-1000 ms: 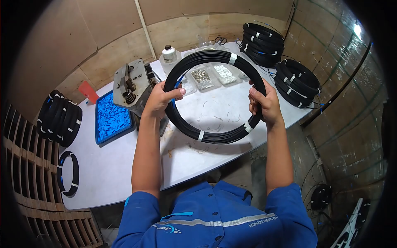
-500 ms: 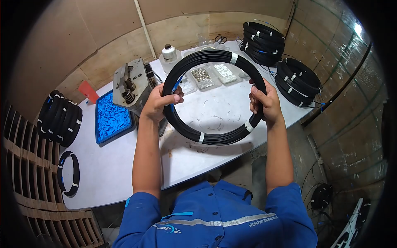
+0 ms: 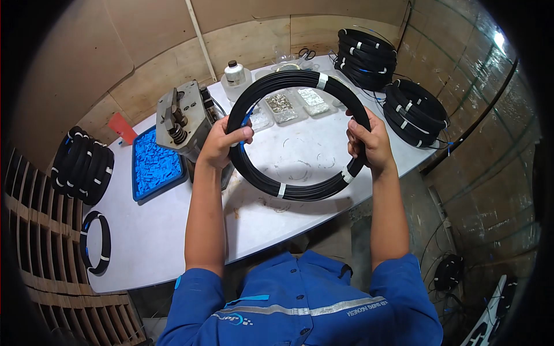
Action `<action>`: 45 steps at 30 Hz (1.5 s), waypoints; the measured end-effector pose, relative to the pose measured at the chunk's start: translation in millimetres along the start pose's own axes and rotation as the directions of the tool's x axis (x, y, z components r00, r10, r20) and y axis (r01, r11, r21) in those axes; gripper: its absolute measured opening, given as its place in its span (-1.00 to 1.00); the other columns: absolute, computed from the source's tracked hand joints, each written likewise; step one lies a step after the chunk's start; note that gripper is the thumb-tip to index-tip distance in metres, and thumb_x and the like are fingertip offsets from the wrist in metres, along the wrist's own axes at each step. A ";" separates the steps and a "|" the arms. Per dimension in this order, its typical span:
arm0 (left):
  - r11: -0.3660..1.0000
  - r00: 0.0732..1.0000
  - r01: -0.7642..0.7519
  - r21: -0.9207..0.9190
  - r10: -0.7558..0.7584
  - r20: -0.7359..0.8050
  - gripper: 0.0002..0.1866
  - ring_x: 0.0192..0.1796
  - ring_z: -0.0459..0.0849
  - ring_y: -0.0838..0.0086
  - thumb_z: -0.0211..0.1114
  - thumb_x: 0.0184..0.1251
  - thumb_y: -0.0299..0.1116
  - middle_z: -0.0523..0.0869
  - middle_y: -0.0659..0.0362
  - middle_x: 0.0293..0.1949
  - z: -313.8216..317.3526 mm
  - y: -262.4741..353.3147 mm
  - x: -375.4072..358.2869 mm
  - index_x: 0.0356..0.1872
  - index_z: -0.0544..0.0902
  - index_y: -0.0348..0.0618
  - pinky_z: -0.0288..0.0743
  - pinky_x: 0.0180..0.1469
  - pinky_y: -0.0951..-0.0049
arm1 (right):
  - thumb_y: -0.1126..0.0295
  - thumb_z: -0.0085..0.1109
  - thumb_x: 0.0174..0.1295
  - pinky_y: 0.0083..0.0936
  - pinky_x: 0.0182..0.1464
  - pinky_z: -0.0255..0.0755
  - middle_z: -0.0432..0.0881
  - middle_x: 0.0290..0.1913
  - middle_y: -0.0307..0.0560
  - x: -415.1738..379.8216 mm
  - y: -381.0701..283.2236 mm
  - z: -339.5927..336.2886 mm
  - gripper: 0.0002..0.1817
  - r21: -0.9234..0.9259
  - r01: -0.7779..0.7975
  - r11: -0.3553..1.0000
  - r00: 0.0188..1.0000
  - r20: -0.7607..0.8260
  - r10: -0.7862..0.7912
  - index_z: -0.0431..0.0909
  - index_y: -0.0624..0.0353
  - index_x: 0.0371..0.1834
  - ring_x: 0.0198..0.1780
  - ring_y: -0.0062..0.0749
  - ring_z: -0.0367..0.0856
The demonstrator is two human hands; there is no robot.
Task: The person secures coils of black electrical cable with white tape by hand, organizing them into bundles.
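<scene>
A round coil of black cable (image 3: 277, 189), bound with white tape bands, is held up above the white table (image 3: 259, 230). My left hand (image 3: 225, 141) is closed around the coil's left side, thumb across the front, beside a blue connector (image 3: 247, 117) on the inner edge. My right hand (image 3: 369, 141) grips the right side with fingers curled round the cable. Through the ring the marked tabletop shows, with trays of small metal parts (image 3: 281, 108) behind.
A metal press (image 3: 186, 115) stands beside a tray of blue pieces (image 3: 154, 164). Stacked black coils (image 3: 366, 60) are at the back right, others (image 3: 415, 112) nearer. More coils (image 3: 83, 164) and a single one (image 3: 98, 242) lie left. A white bottle (image 3: 234, 73) stands behind.
</scene>
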State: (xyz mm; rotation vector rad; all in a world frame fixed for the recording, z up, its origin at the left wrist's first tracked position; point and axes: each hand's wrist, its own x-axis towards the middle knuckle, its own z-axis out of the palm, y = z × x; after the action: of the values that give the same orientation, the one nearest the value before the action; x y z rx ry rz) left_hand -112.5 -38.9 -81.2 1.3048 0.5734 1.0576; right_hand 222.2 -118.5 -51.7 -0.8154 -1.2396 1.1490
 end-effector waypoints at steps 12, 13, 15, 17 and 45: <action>0.996 0.968 0.063 0.067 -0.044 -0.248 -0.70 -0.52 0.53 0.56 0.48 0.23 -0.18 0.57 0.26 -0.52 23.0 5.5 -0.7 -0.31 0.57 -0.14 0.43 -0.46 0.51 | 0.28 0.32 0.29 -0.69 -0.72 0.22 0.35 -0.65 -0.36 21.4 4.4 -9.2 -0.65 0.074 -0.142 0.987 0.990 0.021 0.141 0.49 0.20 0.04 -0.77 -0.72 0.24; 0.996 0.968 0.063 0.068 -0.044 -0.247 -0.70 -0.52 0.53 0.56 0.48 0.23 -0.18 0.57 0.26 -0.52 21.3 4.6 -2.0 -0.31 0.57 -0.14 0.43 -0.46 0.51 | 0.28 0.32 0.29 -0.69 -0.72 0.22 0.35 -0.65 -0.36 21.6 3.4 -9.4 -0.65 0.074 -0.142 0.987 0.990 0.021 0.141 0.49 0.20 0.04 -0.77 -0.72 0.24; 0.997 0.988 0.079 -0.002 -0.079 -0.134 -0.73 -0.53 0.55 0.55 0.48 0.21 -0.25 0.57 0.25 -0.52 14.6 3.4 -4.1 -0.32 0.58 -0.16 0.47 -0.45 0.51 | 0.29 0.32 0.29 -0.69 -0.74 0.20 0.34 -0.65 -0.37 22.2 -0.2 -9.3 -0.65 0.051 -0.174 0.983 0.983 0.066 0.171 0.48 0.18 0.04 -0.77 -0.73 0.23; 0.992 0.988 0.122 0.038 -0.117 -0.100 -0.73 -0.52 0.57 0.53 0.49 0.17 -0.27 0.57 0.25 -0.53 15.1 12.2 -7.1 -0.33 0.58 -0.17 0.48 -0.45 0.50 | 0.28 0.33 0.28 -0.69 -0.74 0.18 0.34 -0.66 -0.38 24.0 -2.2 -11.4 -0.64 0.043 -0.199 0.979 0.977 0.091 0.195 0.48 0.17 0.04 -0.77 -0.73 0.23; 0.846 0.942 -0.001 -0.534 -0.178 -0.284 -0.82 -0.63 0.33 0.63 0.25 0.19 -0.52 0.34 0.37 -0.63 -4.7 -47.9 -21.0 -0.44 0.42 -0.03 0.27 -0.55 0.54 | 0.27 0.07 0.46 -0.63 -0.53 0.28 0.33 -0.45 -0.29 -13.7 59.0 41.0 -0.64 0.347 -0.043 0.937 0.953 -0.267 0.143 0.36 0.17 0.23 -0.57 -0.66 0.27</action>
State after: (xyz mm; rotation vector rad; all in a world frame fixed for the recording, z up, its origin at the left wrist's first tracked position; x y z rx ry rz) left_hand -111.7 -51.2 -132.2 0.6143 0.5291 1.2525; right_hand 170.5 -120.5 -103.5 -0.7543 -0.7411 1.2280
